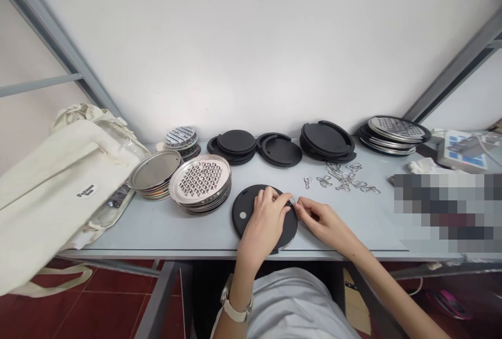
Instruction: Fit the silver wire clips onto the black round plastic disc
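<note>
A black round disc (247,211) lies flat on the grey table near its front edge, with a small pale dot on its left part. My left hand (266,218) rests on top of the disc, its fingers pinched at the disc's right rim. My right hand (317,218) comes in from the right, its fingertips pinched at the same spot on the rim. Between the two sets of fingertips sits a small metal clip (293,201), gripped by both hands. A watch is on my left wrist.
Loose metal wire clips (345,178) lie behind my right hand. Stacks of perforated metal discs (201,181) and plain metal plates (155,171) stand at the left, black discs (280,149) along the wall, more metal discs (396,131) at the far right. A cream fabric bag (58,182) overhangs the left end.
</note>
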`<state>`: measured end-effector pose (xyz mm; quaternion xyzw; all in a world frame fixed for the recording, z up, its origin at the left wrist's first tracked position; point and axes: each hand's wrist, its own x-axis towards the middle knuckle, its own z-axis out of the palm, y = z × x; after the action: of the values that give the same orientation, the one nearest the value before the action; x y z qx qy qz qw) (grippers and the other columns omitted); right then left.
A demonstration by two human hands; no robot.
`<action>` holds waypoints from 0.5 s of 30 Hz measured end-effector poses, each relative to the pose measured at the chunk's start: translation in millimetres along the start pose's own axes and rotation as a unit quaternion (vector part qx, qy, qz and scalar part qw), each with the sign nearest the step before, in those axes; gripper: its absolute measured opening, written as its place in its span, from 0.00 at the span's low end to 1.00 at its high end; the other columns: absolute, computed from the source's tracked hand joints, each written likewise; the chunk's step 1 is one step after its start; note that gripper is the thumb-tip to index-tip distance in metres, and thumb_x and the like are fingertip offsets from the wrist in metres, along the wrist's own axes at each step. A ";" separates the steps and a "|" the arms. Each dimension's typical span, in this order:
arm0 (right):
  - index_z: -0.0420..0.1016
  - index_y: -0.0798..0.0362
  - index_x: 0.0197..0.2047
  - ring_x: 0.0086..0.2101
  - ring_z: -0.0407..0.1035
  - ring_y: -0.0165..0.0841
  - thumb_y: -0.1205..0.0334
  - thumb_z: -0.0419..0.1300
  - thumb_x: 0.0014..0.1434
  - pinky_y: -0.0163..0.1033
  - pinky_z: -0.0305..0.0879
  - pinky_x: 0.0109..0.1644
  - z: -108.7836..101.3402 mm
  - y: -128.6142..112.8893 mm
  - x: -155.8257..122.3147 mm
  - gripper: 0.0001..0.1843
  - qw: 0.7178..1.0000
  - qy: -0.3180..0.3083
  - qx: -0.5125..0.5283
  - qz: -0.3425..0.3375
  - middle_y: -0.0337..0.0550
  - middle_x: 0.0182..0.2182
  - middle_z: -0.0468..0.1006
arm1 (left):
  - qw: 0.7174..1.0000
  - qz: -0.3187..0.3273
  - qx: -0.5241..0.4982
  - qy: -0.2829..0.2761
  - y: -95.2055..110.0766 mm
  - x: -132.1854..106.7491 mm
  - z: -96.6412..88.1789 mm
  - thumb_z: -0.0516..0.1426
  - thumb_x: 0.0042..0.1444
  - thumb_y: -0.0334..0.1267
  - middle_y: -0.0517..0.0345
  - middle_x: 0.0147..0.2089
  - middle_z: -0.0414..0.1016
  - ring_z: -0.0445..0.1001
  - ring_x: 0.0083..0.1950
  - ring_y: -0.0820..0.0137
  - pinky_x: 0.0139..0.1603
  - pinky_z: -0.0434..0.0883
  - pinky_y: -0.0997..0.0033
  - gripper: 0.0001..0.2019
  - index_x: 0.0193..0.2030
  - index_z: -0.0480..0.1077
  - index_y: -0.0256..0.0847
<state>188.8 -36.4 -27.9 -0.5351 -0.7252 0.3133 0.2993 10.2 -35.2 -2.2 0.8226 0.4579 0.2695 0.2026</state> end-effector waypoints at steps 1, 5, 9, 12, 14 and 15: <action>0.52 0.50 0.25 0.23 0.48 0.28 0.51 0.46 0.67 0.33 0.47 0.27 -0.1 0.1 0.1 0.20 1.000 0.000 0.002 0.002 0.31 0.20 0.51 | 1.000 -0.001 -0.001 -0.001 -0.1 0.1 0.0 0.47 0.67 0.36 0.54 0.47 0.63 0.63 0.51 0.64 0.55 0.65 0.59 0.14 0.57 0.65 0.47; 0.52 0.50 0.25 0.23 0.47 0.28 0.50 0.47 0.67 0.33 0.47 0.26 -0.4 -0.3 -0.1 0.21 1.000 0.003 0.005 0.006 0.31 0.20 0.49 | 1.000 -0.002 -0.003 0.001 -0.6 0.6 0.2 0.48 0.67 0.36 0.54 0.47 0.63 0.63 0.51 0.64 0.55 0.66 0.59 0.14 0.57 0.65 0.48; 0.52 0.50 0.24 0.23 0.47 0.27 0.50 0.47 0.66 0.33 0.46 0.25 -0.1 -0.4 -0.6 0.21 1.000 0.010 0.007 0.006 0.31 0.20 0.49 | 1.000 -0.001 -0.002 0.003 -0.6 0.7 0.4 0.48 0.67 0.35 0.54 0.47 0.63 0.63 0.51 0.64 0.54 0.65 0.59 0.14 0.56 0.65 0.48; 0.52 0.51 0.24 0.22 0.46 0.27 0.49 0.47 0.66 0.33 0.46 0.25 0.4 0.5 -0.5 0.22 1.000 0.015 0.012 0.005 0.31 0.20 0.49 | 1.000 0.000 -0.003 0.003 -0.3 0.5 0.2 0.48 0.67 0.35 0.54 0.47 0.63 0.63 0.51 0.64 0.54 0.65 0.59 0.13 0.56 0.65 0.48; 0.54 0.51 0.24 0.22 0.46 0.27 0.48 0.47 0.66 0.33 0.45 0.24 0.3 0.9 -0.3 0.22 1.000 0.011 0.013 0.007 0.31 0.19 0.49 | 1.000 -0.001 -0.002 0.003 0.0 0.3 0.0 0.48 0.67 0.35 0.54 0.47 0.63 0.63 0.51 0.64 0.54 0.65 0.60 0.14 0.56 0.65 0.48; 0.54 0.51 0.24 0.22 0.46 0.27 0.48 0.47 0.66 0.33 0.45 0.24 0.2 1.0 -0.3 0.22 1.000 0.009 0.014 0.009 0.31 0.19 0.49 | 1.000 -0.001 -0.002 0.003 0.1 0.3 -0.2 0.48 0.67 0.35 0.54 0.47 0.63 0.63 0.51 0.64 0.54 0.65 0.60 0.14 0.56 0.65 0.48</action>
<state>189.3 -36.5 -28.8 -0.5403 -0.7130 0.3216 0.3102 10.2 -35.0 -2.0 0.8207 0.4591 0.2725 0.2032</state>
